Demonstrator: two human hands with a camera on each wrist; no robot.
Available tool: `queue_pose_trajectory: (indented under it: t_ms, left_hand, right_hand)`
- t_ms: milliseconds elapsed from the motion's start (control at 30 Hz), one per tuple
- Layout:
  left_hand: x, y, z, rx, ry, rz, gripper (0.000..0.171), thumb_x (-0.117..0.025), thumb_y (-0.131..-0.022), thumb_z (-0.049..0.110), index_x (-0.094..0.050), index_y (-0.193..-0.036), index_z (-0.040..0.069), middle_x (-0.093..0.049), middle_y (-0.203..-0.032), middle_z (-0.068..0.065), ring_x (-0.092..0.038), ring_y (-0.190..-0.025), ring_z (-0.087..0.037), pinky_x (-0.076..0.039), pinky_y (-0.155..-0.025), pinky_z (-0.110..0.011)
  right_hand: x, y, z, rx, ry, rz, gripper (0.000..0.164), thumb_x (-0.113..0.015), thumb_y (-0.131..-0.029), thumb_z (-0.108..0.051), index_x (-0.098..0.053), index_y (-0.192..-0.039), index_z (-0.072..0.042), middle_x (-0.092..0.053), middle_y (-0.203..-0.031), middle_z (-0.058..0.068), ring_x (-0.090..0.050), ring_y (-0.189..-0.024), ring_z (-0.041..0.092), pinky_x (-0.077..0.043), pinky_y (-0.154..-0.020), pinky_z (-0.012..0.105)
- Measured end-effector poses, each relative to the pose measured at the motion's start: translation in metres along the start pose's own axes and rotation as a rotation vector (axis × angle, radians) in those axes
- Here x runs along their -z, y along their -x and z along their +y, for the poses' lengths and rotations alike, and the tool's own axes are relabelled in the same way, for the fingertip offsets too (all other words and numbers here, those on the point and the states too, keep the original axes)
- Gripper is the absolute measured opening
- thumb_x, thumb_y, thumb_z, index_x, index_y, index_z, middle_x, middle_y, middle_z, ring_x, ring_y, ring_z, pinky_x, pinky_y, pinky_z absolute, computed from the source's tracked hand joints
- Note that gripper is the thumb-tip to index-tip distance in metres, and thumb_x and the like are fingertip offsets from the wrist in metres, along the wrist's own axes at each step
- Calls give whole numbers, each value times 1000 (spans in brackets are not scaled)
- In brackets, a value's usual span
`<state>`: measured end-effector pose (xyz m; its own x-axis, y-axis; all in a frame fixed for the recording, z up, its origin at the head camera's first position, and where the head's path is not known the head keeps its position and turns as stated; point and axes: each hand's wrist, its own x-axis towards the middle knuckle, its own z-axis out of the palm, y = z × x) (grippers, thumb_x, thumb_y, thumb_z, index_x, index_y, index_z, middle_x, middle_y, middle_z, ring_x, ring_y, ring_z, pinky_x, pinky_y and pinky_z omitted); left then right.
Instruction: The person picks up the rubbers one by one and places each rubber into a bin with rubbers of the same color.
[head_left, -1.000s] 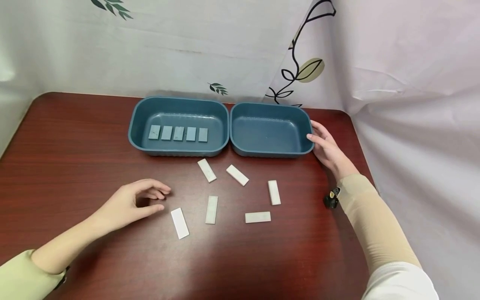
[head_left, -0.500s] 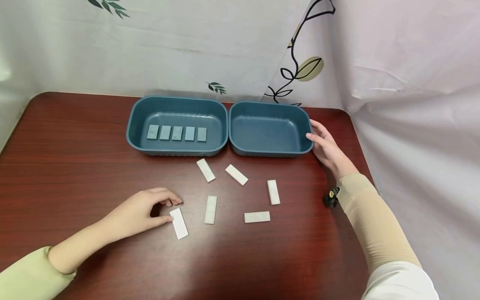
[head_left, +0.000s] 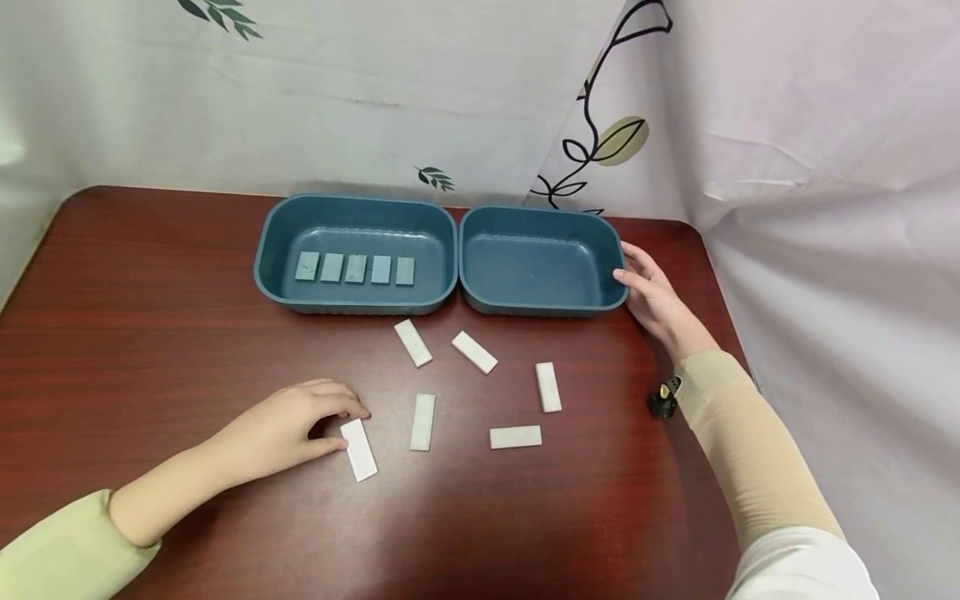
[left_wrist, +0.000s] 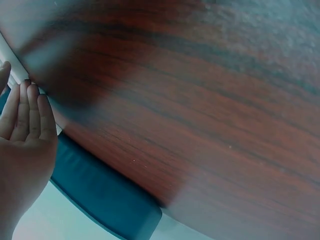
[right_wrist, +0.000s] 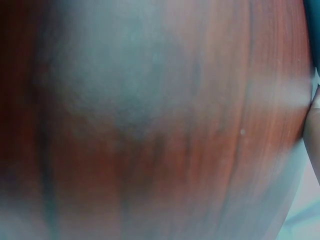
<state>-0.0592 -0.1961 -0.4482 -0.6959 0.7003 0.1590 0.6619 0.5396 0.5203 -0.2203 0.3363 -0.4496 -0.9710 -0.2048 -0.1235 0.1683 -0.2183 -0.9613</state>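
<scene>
In the head view my left hand (head_left: 288,433) is at a flat white rectangular tile (head_left: 360,452) on the table. The thumb tip meets the tile's left edge and the fingertips are at its far end, so they pinch it there. In the left wrist view the fingers (left_wrist: 34,112) lie side by side against a pale strip (left_wrist: 14,62). At the back right, my right hand (head_left: 656,300) holds the right end of a blue container (head_left: 543,307). Its thumb lies over the rim and its other fingers are outside the wall. The right wrist view catches only a bit of that hand (right_wrist: 313,135).
A second blue container (head_left: 352,307) adjoins the first, with a row of several small grey-blue tiles (head_left: 356,268) inside. Several more white tiles, among them one upright-lying tile (head_left: 422,422) and one crosswise tile (head_left: 515,437), are scattered on the dark red table (head_left: 150,333).
My left hand has moved right to the nearest white tile, its thumb and fingertips closing in on the tile's far end. The right hand keeps its place on the container.
</scene>
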Motion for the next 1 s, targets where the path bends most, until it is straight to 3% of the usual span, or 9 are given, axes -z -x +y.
queue_pose_trajectory:
  t_ms: [167, 467, 1000]
  left_hand:
    - [2, -1, 0, -21, -2, -12, 37, -93, -78, 10, -78, -110, 19, -74, -110, 10, -66, -96, -10, -57, -82, -32]
    - [3, -4, -2, 15, 93, -21, 38, -95, -74, 3, -80, -107, 14, -74, -101, 9, -59, -85, 2, -54, -71, -22]
    - [4, -5, -10, 3, 142, -45, 36, -97, -73, 10, -74, -97, 22, -66, -92, 16, -55, -83, 5, -51, -69, -19]
  right_hand:
    - [1, 1, 0, -6, 3, 4, 41, -48, -108, 6, -60, -136, -21, -62, -134, -4, -64, -115, 10, -55, -94, 19]
    - [0, 1, 0, -3, -1, -6, 40, -48, -108, 6, -60, -136, -20, -63, -134, -4, -64, -115, 10, -55, -94, 19]
    - [-1, 2, -3, -12, 23, -8, 40, -47, -109, 5, -57, -138, -20, -61, -135, -5, -63, -116, 9, -54, -96, 18]
